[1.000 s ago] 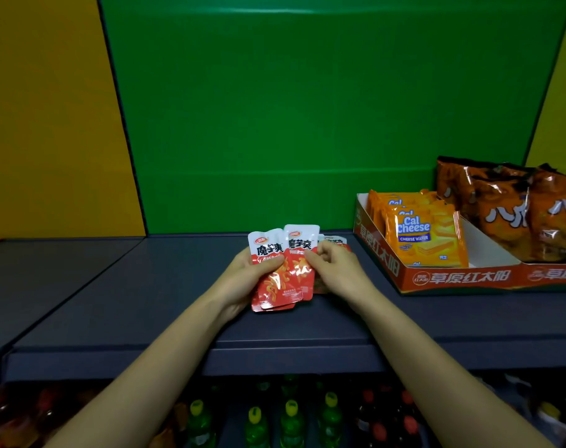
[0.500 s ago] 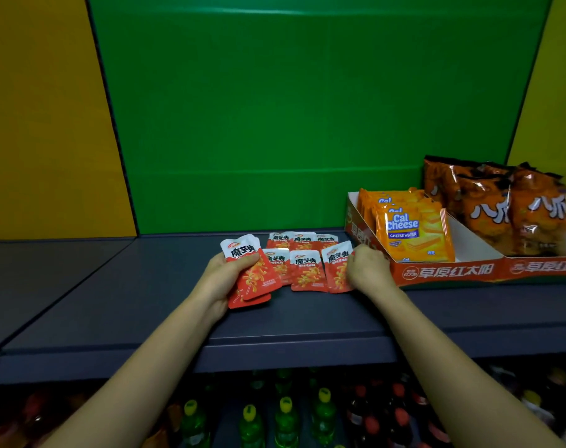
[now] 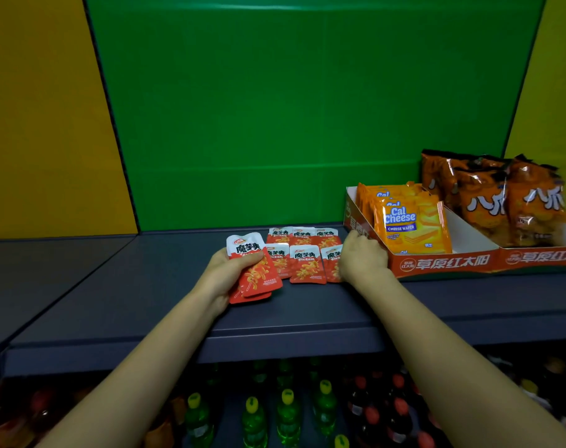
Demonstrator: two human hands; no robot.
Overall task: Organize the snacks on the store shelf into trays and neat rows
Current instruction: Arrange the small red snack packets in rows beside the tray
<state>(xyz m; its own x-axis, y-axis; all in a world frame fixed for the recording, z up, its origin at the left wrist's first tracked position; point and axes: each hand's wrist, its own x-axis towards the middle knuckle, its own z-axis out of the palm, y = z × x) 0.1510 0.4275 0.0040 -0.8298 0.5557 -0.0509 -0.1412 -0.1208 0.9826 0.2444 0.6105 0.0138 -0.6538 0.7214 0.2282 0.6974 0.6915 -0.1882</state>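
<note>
— Where are the red snack pouches [image 3: 307, 263] at this moment?

— Six of them lie flat on the dark shelf [image 3: 130, 286], in two rows of three, one row behind the other. Their white tops point toward the green back panel [image 3: 275, 124]. Some more pouches make a small stack [image 3: 256, 276] in the left hand [image 3: 223, 276].

— How is the grip of that hand?

— It is pinching the stack: the thumb lies across the front pouch, just below its white top, and the fingers are behind (I cannot count the pouches in it, but at least two). The stack is a little tilted and partly covers the first pouch of the front row.

— And the right hand?

— The right hand [image 3: 362, 261] is at the right end of the rows, between them and the red cardboard tray [image 3: 443, 263]. It hides a part of the last pouch in the front row. The fingers are curled down, but I cannot tell if the grip holds that pouch or only rests on it.

— What is in the tray?

— Cal Cheese wafer packs [image 3: 411, 227] stand in the left compartment, and orange bags [image 3: 501, 202] in the next one. Under the shelf stand bottles [image 3: 288, 412] with yellow and red caps.
</note>
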